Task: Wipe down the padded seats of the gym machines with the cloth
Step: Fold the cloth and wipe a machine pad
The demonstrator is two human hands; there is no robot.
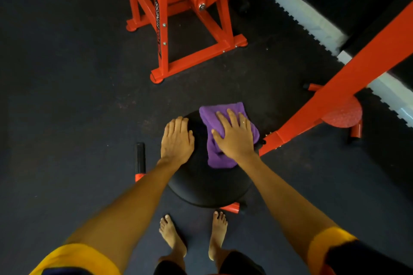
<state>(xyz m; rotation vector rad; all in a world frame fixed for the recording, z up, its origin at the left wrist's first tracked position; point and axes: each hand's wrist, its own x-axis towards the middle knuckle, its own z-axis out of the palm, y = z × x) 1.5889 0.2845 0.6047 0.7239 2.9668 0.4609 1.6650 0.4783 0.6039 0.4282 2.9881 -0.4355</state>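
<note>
One cloth (212,116) lies on one seat (207,185). Right grip (234,136) presses it, fingers spread flat; left grip (177,140), fingers straight, rests on the seat just beside.

Purple cloth (206,116) on black padded seat (207,185); orange-red machine frame (176,29) at twelve o'clock, black stripe, white lettering; orange-red beam (335,96) at three o'clock; dark speckled floor (67,73); yellow sleeves (76,259) at six o'clock.

A soft, nappy purple cloth (223,123) on a smooth, matt black padded seat (207,185); glossy orange-red painted metal frame (178,6) over speckled rubber floor (67,73).
</note>
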